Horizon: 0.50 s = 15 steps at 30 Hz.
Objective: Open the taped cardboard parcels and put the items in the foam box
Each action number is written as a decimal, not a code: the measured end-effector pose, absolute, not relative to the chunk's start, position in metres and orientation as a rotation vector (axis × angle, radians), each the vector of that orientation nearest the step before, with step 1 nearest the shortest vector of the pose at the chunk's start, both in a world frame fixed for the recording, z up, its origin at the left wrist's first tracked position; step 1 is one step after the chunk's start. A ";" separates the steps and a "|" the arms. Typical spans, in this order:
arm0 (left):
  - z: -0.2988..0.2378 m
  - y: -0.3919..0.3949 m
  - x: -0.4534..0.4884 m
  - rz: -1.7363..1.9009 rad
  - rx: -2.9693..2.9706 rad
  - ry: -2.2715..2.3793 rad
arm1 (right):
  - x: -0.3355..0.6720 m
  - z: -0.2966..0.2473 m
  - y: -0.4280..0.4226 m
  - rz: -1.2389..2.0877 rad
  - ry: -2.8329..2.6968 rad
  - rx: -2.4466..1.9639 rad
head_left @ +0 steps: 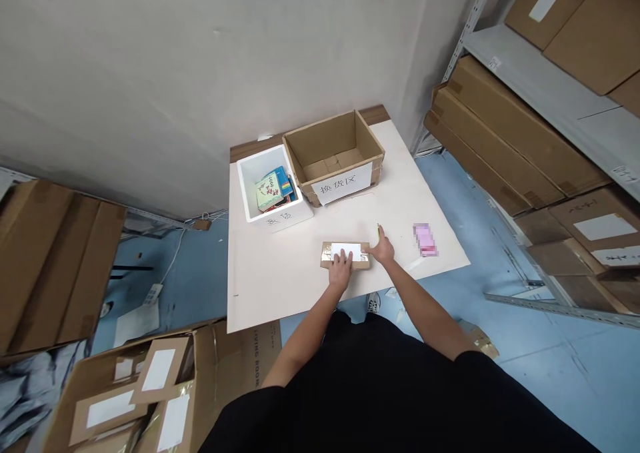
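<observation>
A small cardboard box (326,254) with a white label and shiny clear tape lies flat near the front of the white-topped table. My left hand (341,266) rests on its top, fingers spread over the label. At the box's right end is my right hand (382,248), its fingers closed round a slim yellow tool (379,228) that points up and away. Too little of that tool shows to tell its exact kind. The right thumb reaches toward the box's edge; whether it touches is hard to see.
Behind stand a white foam box (293,217) holding colourful packets (270,190) and an open cardboard carton (367,176). A pink blurred item (424,238) lies right on the table (280,273). Shelves of cartons (525,140) flank the right; a large carton of labelled boxes (203,373) stands lower left.
</observation>
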<state>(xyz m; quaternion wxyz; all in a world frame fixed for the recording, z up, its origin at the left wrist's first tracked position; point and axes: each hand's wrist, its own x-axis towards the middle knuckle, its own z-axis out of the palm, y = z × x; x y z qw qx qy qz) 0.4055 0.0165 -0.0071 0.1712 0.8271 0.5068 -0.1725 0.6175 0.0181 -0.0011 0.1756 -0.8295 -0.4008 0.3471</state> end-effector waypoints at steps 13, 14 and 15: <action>-0.006 0.019 0.419 -0.473 2.297 1.597 | 0.633 -0.011 -0.042 1.502 -0.895 -1.798; -0.005 0.019 0.419 -0.472 2.296 1.602 | 0.633 -0.010 -0.042 1.514 -0.893 -1.788; -0.003 0.018 0.419 -0.466 2.295 1.605 | 0.632 -0.010 -0.040 1.517 -0.891 -1.784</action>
